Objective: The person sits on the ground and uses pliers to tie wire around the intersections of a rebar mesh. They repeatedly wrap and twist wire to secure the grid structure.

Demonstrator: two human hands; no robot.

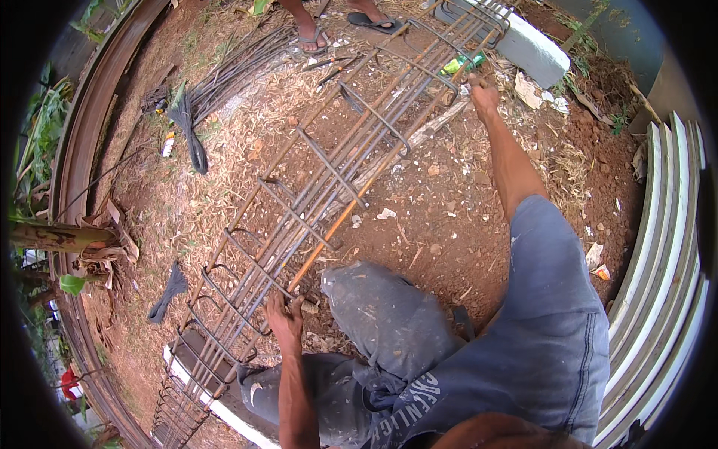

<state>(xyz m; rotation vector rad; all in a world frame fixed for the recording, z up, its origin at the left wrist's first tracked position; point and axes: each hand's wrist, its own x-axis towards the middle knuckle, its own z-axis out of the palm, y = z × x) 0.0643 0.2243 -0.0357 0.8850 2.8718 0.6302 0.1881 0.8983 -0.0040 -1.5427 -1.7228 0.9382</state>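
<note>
- Left hand [286, 322]: fingers hold a rusty rod [329, 238].
- Right hand [483, 93]: beside the cage [329, 166]; cannot tell whether fingers grip.
- Blue shirt [516, 337]: pale printed lettering [419, 396].

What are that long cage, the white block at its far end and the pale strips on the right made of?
The cage looks like steel: slim, rigid bars, dull grey with orange-brown rust. The white block looks matte and solid, perhaps lightweight concrete, though foam or painted wood is possible. The pale strips have smooth white edges, maybe painted metal or plastic; unclear which.
</note>
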